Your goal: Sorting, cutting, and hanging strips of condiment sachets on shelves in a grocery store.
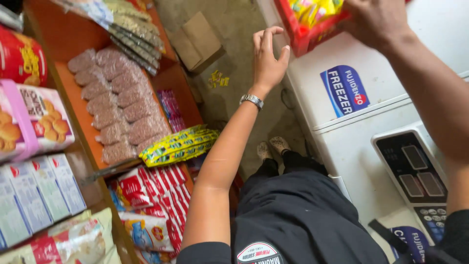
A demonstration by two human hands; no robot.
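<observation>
The red basket (305, 39) of packets is gripped at the freezer's (391, 98) far edge by the right hand (373, 19) alone, the left hand (267, 61) spread empty beside it, so tipping and spilling are risked.

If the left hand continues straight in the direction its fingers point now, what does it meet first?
Most likely the red basket of yellow packets: the left hand is open, fingers pointing up towards its near corner. Depth is unclear, so it might pass beside it.
</observation>
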